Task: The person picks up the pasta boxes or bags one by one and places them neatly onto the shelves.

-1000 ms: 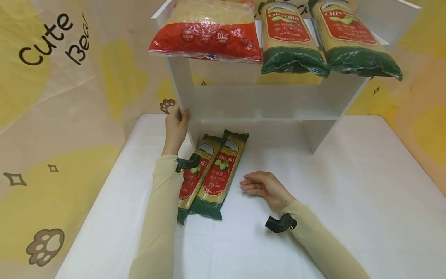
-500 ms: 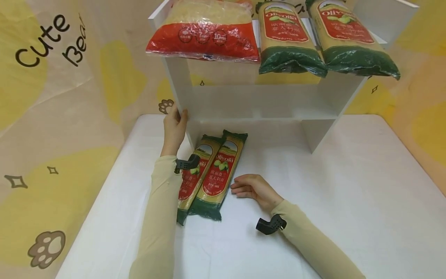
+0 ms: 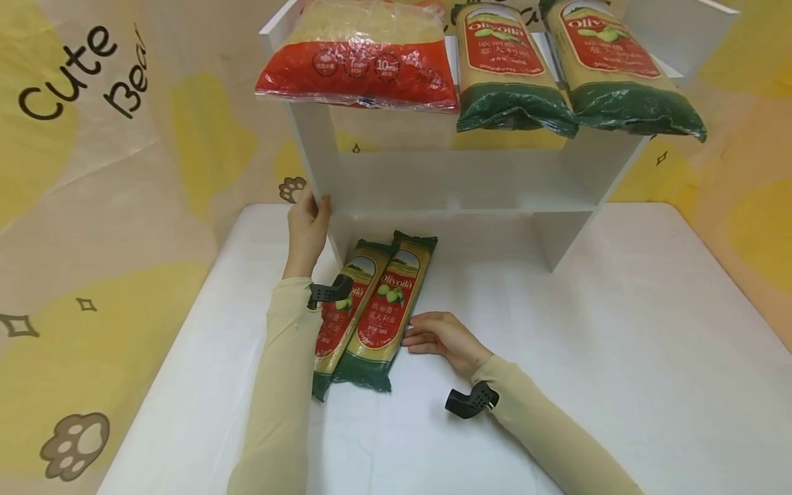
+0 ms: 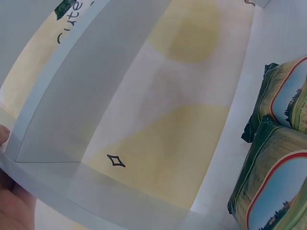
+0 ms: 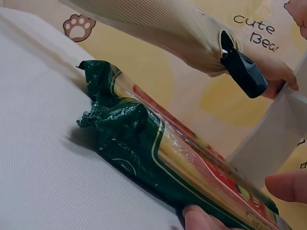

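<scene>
My left hand grips the left side panel of a white shelf unit, with the thumb on its front edge and the other fingers mostly hidden behind. Under the unit, two spaghetti packs with green ends and red labels lie side by side on the table. The left pack is partly covered by my left wrist. Beside the right pack is my right hand, its loosely bent fingers at the pack's right edge. In the right wrist view, fingertips meet the pack's lower side while the thumb stands apart from it.
On the unit's top lie a red-and-clear pasta bag and two more spaghetti packs, one in the middle and one at right, their ends overhanging the front. A white cloth covers the table. A patterned yellow backdrop surrounds it.
My right hand has moved left across the table, from apart from the right spaghetti pack to its edge. My left hand keeps its hold on the shelf unit; the packs lie as before.
</scene>
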The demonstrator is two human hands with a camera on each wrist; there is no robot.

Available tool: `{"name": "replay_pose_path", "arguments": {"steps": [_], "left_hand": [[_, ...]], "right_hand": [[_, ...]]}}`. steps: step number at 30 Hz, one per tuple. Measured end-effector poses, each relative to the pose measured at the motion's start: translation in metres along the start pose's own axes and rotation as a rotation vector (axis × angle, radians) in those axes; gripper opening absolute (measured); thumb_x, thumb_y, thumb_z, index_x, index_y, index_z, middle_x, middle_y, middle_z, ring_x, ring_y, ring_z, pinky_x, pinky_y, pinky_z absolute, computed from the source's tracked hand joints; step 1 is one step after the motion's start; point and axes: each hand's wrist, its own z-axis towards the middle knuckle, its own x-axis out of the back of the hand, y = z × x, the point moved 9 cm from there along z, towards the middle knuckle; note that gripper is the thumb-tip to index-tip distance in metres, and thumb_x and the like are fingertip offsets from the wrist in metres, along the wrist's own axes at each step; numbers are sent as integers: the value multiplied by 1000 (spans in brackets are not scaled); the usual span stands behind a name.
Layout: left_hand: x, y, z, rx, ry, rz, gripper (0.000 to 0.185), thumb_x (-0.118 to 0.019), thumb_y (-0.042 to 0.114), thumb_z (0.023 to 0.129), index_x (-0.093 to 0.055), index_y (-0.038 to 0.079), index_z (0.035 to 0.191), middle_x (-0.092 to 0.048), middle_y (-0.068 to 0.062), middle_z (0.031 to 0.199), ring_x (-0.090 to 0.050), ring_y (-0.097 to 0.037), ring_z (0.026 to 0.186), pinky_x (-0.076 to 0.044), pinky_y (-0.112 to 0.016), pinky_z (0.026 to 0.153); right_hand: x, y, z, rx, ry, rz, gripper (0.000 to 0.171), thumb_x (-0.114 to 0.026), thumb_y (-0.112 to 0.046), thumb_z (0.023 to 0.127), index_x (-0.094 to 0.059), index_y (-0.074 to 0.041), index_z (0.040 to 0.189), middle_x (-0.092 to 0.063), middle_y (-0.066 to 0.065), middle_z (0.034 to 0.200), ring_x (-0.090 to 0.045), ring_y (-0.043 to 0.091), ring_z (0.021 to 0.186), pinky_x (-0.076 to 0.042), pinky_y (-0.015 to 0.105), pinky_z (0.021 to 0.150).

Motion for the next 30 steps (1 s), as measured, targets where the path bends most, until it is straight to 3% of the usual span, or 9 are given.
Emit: {"name": "replay_pose_path", "arguments": {"steps": [3,12,25,30], "left_hand": [[1,9,-3,11,5,12,33,-43,-3,96,-50,-9,127,-56,-28,122,-57,-34,105,-47,-34,84],[-2,-24,6,1,5,-28,33,-45,4,98,-54,1,129,-59,-19,122,-59,-23,104,-46,-32,83],[-2,-27,5,6,10,-8,33,-45,6,98,-54,4,130,-59,-18,123,-59,-25,108,-47,-41,88],[-2,-25,5,1,15,-5,34,-46,5,98,-54,4,131,-58,-19,124,-58,-25,109,-47,-42,89]], "right_hand": [[-4,2,3,-14,-1,21,32,-50,-9,95,-49,15,116,-65,13,92,-67,20,82,-53,35,80],[-17,3,11,-46,-22,37,41,-56,-11,92,-44,13,123,-63,14,100,-65,17,76,-53,37,79],[-26,6,23,-78,14,41,46,-60,-11,90,-43,9,128,-65,18,105,-68,21,82,-55,35,75],[-25,5,24,-77,53,27,49,-61,-9,89,-40,8,131,-65,19,104,-67,20,77,-55,34,71]]}}
